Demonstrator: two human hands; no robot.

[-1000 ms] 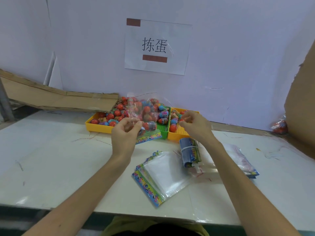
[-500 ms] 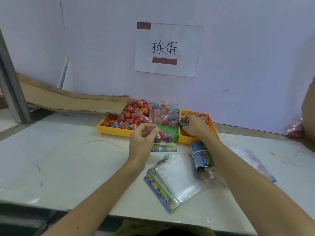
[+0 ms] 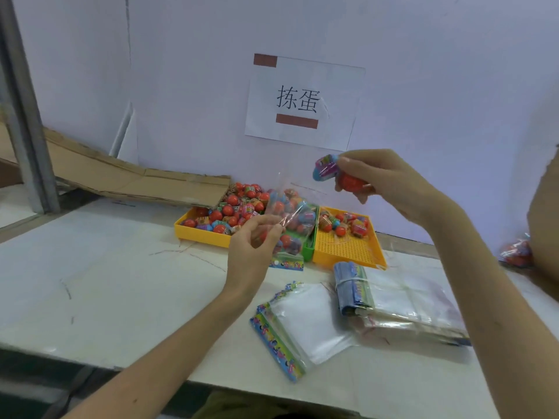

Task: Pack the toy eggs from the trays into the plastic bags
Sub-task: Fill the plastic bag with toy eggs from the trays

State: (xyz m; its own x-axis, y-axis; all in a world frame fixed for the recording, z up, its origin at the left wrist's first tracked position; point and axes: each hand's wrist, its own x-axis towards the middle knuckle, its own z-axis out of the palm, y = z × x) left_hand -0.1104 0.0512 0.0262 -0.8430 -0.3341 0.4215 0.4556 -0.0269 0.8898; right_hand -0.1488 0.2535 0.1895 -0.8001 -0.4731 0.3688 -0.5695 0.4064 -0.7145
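Two eggs (image 3: pixel 338 175) (maybe) in right hand (image 3: pixel 384 182), above bag (image 3: pixel 290 219).

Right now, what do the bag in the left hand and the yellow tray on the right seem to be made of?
The bag looks like thin clear plastic film: eggs show through it and it creases.

The right yellow tray looks like rigid moulded plastic, matte, its floor a grid of small holes.
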